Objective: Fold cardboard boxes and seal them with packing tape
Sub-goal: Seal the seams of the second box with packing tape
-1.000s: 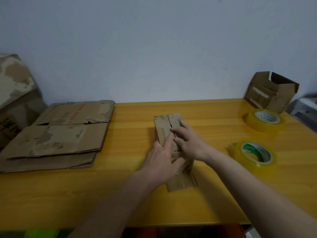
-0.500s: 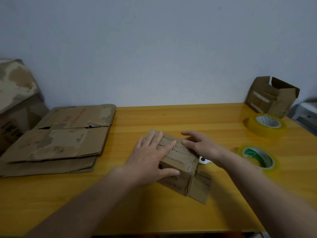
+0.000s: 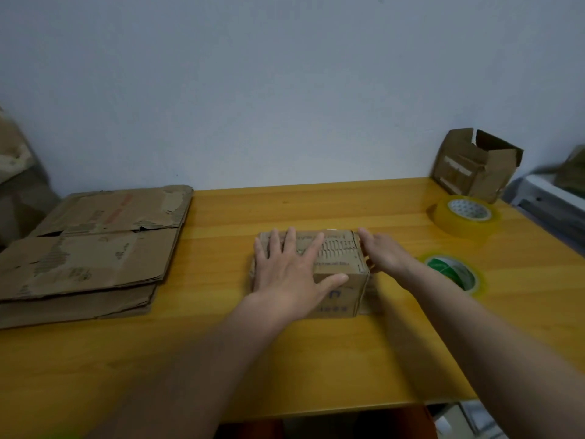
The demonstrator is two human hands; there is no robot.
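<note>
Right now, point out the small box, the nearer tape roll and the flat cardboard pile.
small box (image 3: pixel 340 248): head view, torn top face.
nearer tape roll (image 3: pixel 449 270): head view, green inner core.
flat cardboard pile (image 3: pixel 95 258): head view, top sheet.

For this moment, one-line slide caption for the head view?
Left hand pressed flat on a small cardboard box, right hand at its right end; two tape rolls wait nearby.
</note>
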